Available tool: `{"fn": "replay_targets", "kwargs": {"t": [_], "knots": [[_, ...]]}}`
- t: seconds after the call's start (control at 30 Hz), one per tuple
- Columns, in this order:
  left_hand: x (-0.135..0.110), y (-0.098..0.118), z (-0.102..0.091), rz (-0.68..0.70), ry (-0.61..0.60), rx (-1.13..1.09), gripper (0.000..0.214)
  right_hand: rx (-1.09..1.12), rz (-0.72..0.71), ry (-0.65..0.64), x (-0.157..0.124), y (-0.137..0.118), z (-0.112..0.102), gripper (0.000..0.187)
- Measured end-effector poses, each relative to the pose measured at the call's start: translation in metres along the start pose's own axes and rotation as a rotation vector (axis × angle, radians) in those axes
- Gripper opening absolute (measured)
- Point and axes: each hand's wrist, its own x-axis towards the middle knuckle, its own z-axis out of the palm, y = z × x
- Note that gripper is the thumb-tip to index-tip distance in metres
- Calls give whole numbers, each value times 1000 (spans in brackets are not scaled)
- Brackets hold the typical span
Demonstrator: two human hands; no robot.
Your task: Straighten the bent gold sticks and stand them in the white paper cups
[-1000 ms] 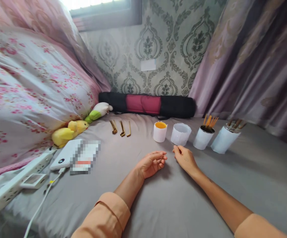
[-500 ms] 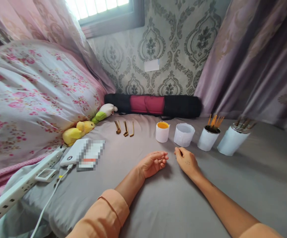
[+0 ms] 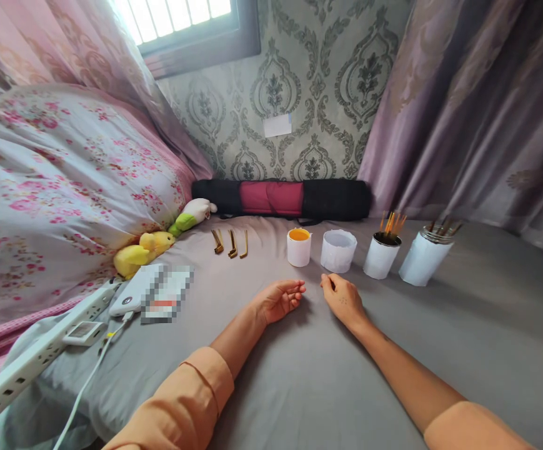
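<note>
My left hand rests on its side on the grey sheet, palm turned right, fingers loosely bent and apart, holding nothing. Opposite it lies my right hand, back upward, fingers curled in and no object showing in it. Just beyond the hands stand two white-wrapped tubs: one with an orange inside, the other a wider whitish tub, nearest my right hand. To the right are a white-wrapped can with orange sticks and a tilted-looking white-wrapped jar with dark sticks. Several brass-coloured bent pieces lie in small groups at back left.
A black and red long bag lies along the wall. At left are plush toys, a white power bank with a cable, a blurred-out packet, and a power strip. Curtains hang on both sides.
The camera view has turned slightly right, so everything sits a little further left. My hands and the containers keep their places relative to each other.
</note>
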Motion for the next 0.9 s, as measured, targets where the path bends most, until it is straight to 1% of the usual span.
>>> {"fn": "replay_targets", "kwargs": {"t": [0.17, 0.43, 0.6, 0.9], "knots": [[5, 16, -6, 81, 126, 125, 6, 9, 11, -25, -1, -1, -3, 35], [13, 40, -27, 223, 297, 301, 5, 10, 26, -38, 0, -2, -3, 34], [17, 49, -40, 295, 378, 433, 8, 14, 22, -28, -1, -2, -3, 35], [18, 64, -57, 360, 595, 767, 5, 4, 21, -38, 0, -1, -2, 36]]}}
